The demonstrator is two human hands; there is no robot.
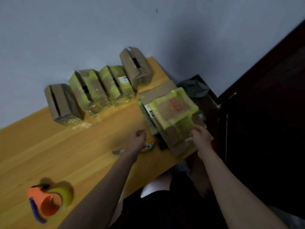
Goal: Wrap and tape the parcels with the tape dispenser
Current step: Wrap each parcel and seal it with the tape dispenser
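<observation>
Parcels (175, 113): boxy brown cardboard under glossy yellow-green tape.

- I have a single view, from the camera worn on the person's head; no second view shares the scene.
- It looks forward and down over the desk (69, 151), with the frame rolled, so the desk edge runs on a diagonal.
- It sits close: both forearms enter from the bottom edge, and the left hand (137, 139) and right hand (200, 135) land near the middle.
- The wide lens also takes in the wall (82, 30) behind the desk and a dark door (264, 113) at my right.
</observation>
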